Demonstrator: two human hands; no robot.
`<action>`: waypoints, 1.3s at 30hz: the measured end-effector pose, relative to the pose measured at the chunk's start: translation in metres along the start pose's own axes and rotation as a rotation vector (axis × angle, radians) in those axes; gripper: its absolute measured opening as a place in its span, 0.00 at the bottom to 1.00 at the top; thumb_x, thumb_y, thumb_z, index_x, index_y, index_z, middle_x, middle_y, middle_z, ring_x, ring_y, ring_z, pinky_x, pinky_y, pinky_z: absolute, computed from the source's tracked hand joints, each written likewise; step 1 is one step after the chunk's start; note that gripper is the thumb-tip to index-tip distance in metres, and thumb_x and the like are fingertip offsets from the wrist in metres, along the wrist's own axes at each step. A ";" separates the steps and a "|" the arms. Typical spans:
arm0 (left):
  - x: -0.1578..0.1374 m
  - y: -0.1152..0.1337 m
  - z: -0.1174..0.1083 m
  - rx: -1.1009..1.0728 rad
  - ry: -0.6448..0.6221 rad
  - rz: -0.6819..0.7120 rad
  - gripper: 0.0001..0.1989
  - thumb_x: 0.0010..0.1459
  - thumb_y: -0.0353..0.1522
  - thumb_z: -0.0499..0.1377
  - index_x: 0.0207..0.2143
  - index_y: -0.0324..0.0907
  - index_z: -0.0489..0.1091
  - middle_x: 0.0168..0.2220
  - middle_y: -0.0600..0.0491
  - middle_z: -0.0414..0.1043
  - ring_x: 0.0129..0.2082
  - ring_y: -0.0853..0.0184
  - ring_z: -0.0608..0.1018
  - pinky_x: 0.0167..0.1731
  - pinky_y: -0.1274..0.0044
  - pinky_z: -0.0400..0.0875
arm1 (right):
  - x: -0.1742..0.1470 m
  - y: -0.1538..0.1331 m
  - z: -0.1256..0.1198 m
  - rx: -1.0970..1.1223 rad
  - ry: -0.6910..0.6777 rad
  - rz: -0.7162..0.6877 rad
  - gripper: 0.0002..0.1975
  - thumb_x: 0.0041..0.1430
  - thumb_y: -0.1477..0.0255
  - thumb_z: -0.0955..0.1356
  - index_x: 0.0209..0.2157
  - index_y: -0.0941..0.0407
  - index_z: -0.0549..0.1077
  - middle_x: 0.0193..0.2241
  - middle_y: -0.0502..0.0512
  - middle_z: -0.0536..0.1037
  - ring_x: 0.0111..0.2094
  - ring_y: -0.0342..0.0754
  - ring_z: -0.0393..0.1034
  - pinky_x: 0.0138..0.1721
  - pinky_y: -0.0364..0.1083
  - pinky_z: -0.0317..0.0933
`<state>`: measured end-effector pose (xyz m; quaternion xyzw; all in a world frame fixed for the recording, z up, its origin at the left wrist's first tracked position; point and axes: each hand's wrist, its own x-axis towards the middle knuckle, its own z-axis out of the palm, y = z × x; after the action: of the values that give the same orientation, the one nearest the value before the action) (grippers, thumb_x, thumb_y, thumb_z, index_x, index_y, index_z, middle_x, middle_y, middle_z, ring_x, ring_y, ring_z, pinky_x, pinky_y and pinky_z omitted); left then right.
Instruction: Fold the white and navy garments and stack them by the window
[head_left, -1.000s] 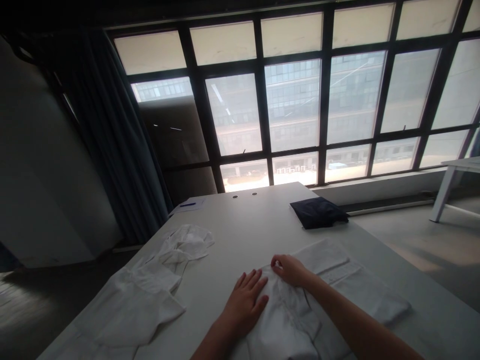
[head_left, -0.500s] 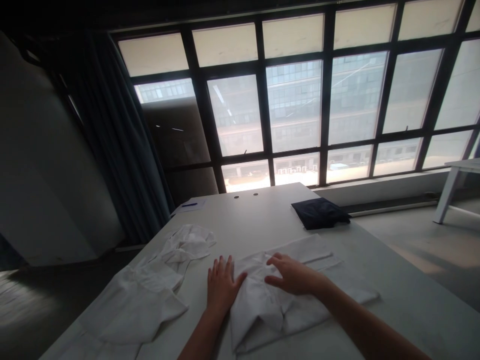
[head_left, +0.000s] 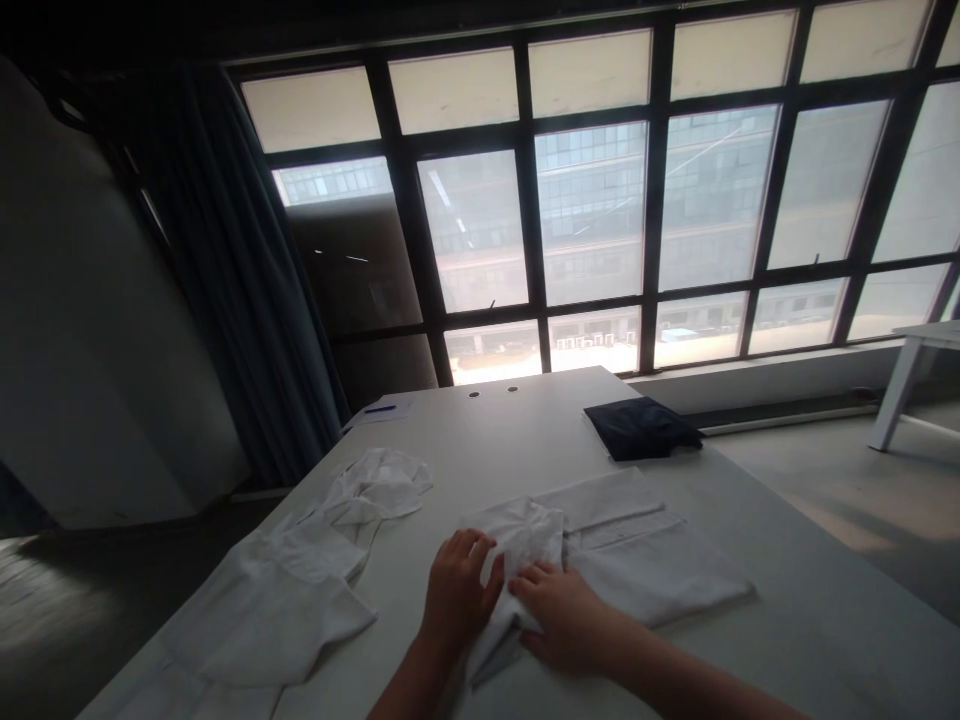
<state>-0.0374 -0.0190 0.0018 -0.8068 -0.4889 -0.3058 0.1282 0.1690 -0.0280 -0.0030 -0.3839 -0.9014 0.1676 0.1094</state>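
A partly folded white shirt (head_left: pixel 637 565) lies on the white table in front of me, its left end bunched and creased. My left hand (head_left: pixel 459 590) rests at that left end, fingers together and bent downward, the thumb held apart from them. Close to its right, my right hand (head_left: pixel 562 615) has its fingers over a fold of the same shirt. Its thumb is lower, by the near edge, with cloth between. The fingertips of both hands are partly lost in the cloth.
A second, crumpled white garment (head_left: pixel 277 600) lies along the table's left side. Farther back are a dark folded cloth (head_left: pixel 641 425) on the right and a blue pen (head_left: pixel 380 408) on paper at the left. Windows (head_left: pixel 589 210) and a dark curtain (head_left: pixel 217 260) stand beyond the table (head_left: pixel 487 440).
My right hand has moved nearer to me and taken a fold of the shirt, leaving its middle uncovered. My left hand has shifted slightly right and its spread fingers have drawn together.
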 end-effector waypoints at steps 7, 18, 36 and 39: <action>-0.007 0.019 0.007 -0.100 -0.236 0.007 0.21 0.59 0.37 0.59 0.55 0.49 0.68 0.52 0.45 0.72 0.50 0.54 0.75 0.51 0.63 0.71 | 0.013 0.048 -0.011 0.054 0.044 0.010 0.27 0.64 0.60 0.65 0.63 0.47 0.63 0.62 0.58 0.69 0.68 0.66 0.51 0.64 0.74 0.34; -0.008 -0.005 0.031 -0.060 -0.345 -0.105 0.35 0.47 0.23 0.54 0.59 0.50 0.69 0.60 0.52 0.70 0.59 0.58 0.71 0.61 0.65 0.65 | 0.021 0.055 0.013 0.049 0.328 0.035 0.21 0.59 0.73 0.67 0.55 0.52 0.69 0.53 0.57 0.77 0.65 0.56 0.58 0.69 0.65 0.29; -0.022 -0.026 0.047 -0.117 -0.564 -0.014 0.51 0.40 0.18 0.51 0.68 0.56 0.56 0.72 0.58 0.48 0.71 0.60 0.54 0.69 0.59 0.52 | 0.021 0.065 0.001 -0.205 0.221 0.019 0.14 0.56 0.79 0.65 0.44 0.55 0.72 0.47 0.59 0.74 0.50 0.55 0.66 0.55 0.53 0.56; -0.022 -0.030 0.040 -0.184 -0.578 -0.041 0.50 0.42 0.20 0.53 0.69 0.56 0.55 0.72 0.60 0.47 0.71 0.61 0.53 0.69 0.59 0.50 | 0.021 0.065 -0.001 -0.196 0.179 0.025 0.18 0.52 0.82 0.64 0.45 0.55 0.70 0.45 0.58 0.74 0.47 0.54 0.66 0.52 0.50 0.57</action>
<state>-0.0562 0.0007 -0.0457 -0.8586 -0.4915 -0.1092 -0.0962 0.1976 0.0293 -0.0253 -0.4174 -0.8952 0.0452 0.1495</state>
